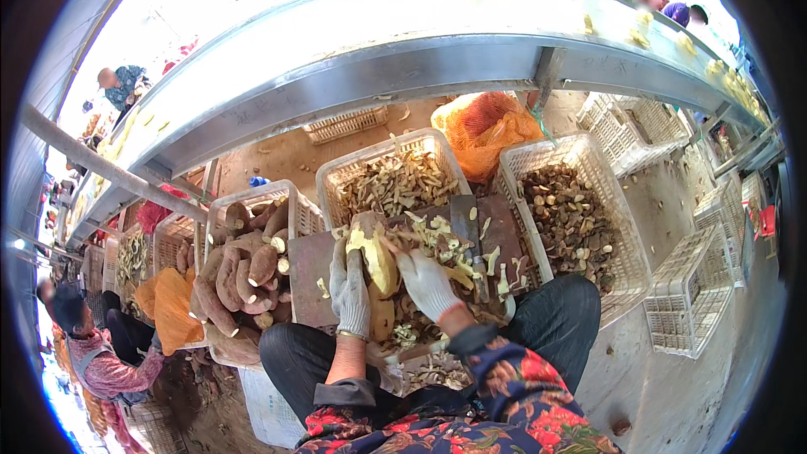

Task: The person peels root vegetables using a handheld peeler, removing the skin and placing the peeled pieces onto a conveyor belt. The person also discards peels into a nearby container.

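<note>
My left hand [350, 293], in a pale knit glove, holds a large, partly peeled tuber [380, 265] from its left side; its upper end is still brown and the rest shows yellow flesh. My right hand [429, 284], in a whitish glove, is at the tuber's right side with curled fingers; motion blur hides whether it holds a peeler. Peel strips lie on the boards and between my knees. A broad knife [464, 227] with a dark blade lies on the board [501, 217] to the right. Unpeeled brown tubers [236, 277] fill a crate at the left.
A crate [391, 145] of peels stands ahead, and another crate [630, 246] of brown scraps at the right. An orange mesh bag [482, 129] sits between them. A long metal table [378, 69] crosses above. A co-worker [104, 353] sits at far left; stacked crates [690, 290] stand right.
</note>
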A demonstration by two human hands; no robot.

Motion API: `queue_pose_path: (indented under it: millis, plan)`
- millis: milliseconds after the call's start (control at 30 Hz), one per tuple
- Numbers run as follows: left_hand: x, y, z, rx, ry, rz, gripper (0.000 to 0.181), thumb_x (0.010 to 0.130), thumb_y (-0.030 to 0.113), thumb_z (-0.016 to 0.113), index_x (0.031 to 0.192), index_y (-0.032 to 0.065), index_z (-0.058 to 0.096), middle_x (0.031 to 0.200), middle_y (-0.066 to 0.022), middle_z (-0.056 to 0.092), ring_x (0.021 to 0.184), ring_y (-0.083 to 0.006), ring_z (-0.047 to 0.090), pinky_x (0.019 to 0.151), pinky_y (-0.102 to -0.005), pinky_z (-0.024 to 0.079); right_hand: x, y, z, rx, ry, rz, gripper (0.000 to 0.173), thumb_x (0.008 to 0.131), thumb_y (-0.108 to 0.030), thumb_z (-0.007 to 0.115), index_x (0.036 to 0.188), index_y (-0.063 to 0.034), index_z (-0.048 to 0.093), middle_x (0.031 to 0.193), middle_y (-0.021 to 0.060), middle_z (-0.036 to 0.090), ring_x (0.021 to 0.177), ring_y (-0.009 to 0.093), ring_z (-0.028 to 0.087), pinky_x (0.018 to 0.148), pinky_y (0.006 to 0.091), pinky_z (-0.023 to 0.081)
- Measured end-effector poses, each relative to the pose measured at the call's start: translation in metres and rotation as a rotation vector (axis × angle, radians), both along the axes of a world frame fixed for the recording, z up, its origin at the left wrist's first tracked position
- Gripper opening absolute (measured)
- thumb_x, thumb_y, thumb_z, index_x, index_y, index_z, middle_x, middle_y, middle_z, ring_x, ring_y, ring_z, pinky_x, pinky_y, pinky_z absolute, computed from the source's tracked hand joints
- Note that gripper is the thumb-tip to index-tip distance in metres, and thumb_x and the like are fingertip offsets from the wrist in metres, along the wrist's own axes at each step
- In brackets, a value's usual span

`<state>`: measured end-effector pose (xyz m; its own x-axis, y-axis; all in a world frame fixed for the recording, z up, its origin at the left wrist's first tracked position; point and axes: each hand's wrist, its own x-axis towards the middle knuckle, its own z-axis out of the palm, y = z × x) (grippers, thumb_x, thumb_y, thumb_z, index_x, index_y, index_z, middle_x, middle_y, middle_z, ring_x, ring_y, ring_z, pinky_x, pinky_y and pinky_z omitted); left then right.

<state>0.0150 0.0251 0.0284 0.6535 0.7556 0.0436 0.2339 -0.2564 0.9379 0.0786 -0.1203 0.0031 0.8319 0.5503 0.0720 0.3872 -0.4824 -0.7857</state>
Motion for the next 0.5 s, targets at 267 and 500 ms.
queue_pose_path:
  millis: [267, 500]
  plan:
    - [0.011, 0.014, -0.005, -0.122, 0.010, 0.053, 0.049, 0.108, 0.031, 0.048, 0.144, -0.0024, 0.051, 0.132, -0.0162, 0.064, 0.117, -0.0232, 0.061, 0.103, -0.0326, 0.045, -0.069, -0.024, -0.029, -0.028, 0.252, -0.020, 0.040, 0.106, -0.038, 0.047, 0.100, 0.0013, 0.053, 0.080, 0.0312, 0.064, 0.078, 0.050, 0.064, 0.063, 0.0562, 0.051]
    - [0.013, 0.003, 0.006, -0.213, 0.011, 0.119, 0.053, 0.106, 0.037, 0.051, 0.144, 0.0003, 0.054, 0.135, -0.0121, 0.064, 0.120, -0.0198, 0.060, 0.103, -0.0311, 0.045, -0.027, -0.001, -0.011, 0.058, 0.231, -0.157, 0.034, 0.107, -0.035, 0.045, 0.103, -0.0047, 0.060, 0.082, 0.0292, 0.061, 0.081, 0.051, 0.060, 0.066, 0.0558, 0.047]
